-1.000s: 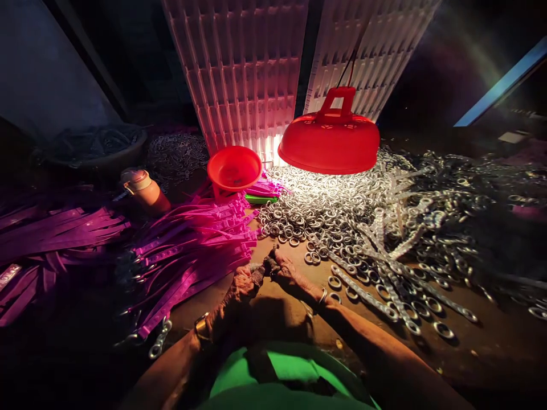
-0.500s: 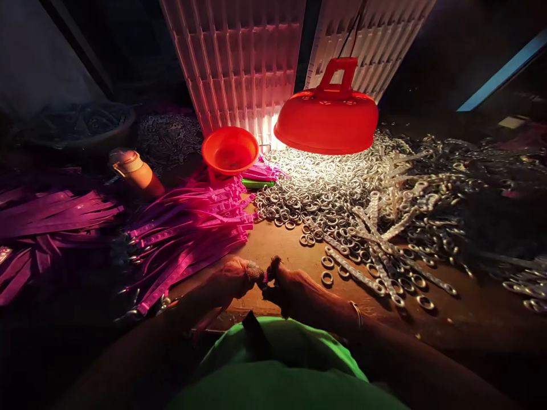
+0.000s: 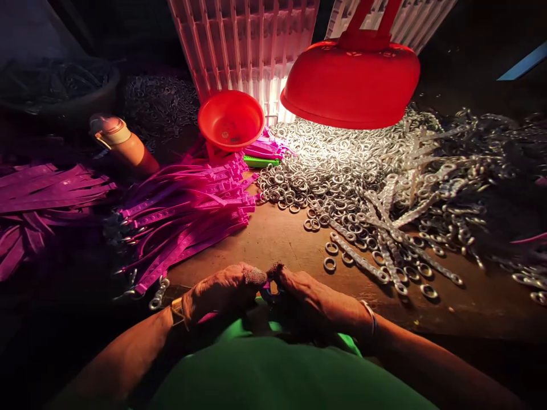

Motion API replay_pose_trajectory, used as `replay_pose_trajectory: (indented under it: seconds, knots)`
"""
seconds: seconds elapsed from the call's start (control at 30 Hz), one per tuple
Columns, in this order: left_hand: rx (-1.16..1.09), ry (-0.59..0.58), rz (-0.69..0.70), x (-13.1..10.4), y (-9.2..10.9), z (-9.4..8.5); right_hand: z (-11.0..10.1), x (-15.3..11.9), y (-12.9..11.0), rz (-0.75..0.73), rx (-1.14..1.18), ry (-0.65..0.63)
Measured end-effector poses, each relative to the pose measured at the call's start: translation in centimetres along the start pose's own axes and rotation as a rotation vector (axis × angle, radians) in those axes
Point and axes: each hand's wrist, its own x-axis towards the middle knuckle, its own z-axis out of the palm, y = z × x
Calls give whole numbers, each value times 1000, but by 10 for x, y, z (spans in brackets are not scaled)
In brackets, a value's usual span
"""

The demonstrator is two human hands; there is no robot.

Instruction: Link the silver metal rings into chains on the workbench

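My left hand (image 3: 222, 287) is closed in a pinch, with a worn covering on a fingertip. It grips a pink strap (image 3: 208, 316), part of which shows beneath the palm. Tip to tip with it, my right hand (image 3: 318, 296) is also pinched closed, a dark covering on its finger. Between the fingertips a small ring (image 3: 273, 291) shows against the strap's pink end; the right fingers seem to hold it, though shadow hides the details. Both hands are above the table's near edge, close to the green clothing on my lap.
Pink straps (image 3: 192, 222) lie piled at left, beside a bottle (image 3: 123, 145). A red bowl (image 3: 231, 122) stands behind them. Metal rings and chain-like strips (image 3: 333, 176) cover the wooden table (image 3: 226, 247) at right, under a low-hanging red lamp (image 3: 352, 85).
The view has moved closer and tilted down. My hands stay fingertip to fingertip, and a ring with a bit of pink now shows between them.
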Motion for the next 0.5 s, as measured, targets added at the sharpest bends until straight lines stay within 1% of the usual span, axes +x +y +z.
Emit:
replay_pose_trajectory:
  seconds: [0.07, 0.17, 0.23, 0.33, 0.43, 0.5]
  knots:
    - [6, -43, -20, 0, 1, -1, 3, -2, -3, 30, -73, 11]
    - [119, -20, -11, 2, 2, -2, 11, -7, -5, 72, -176, 35]
    - [194, -7, 8, 3, 1, 0, 17, -10, -3, 114, -197, 43]
    - [237, 9, 37, 4, -5, 3, 28, -13, 2, 242, -45, 97]
    - [164, 45, 102, 8, -20, 6, 38, -15, 5, 379, 182, 155]
    - [134, 80, 183, 10, -31, 6, 42, -15, 6, 393, 262, 189]
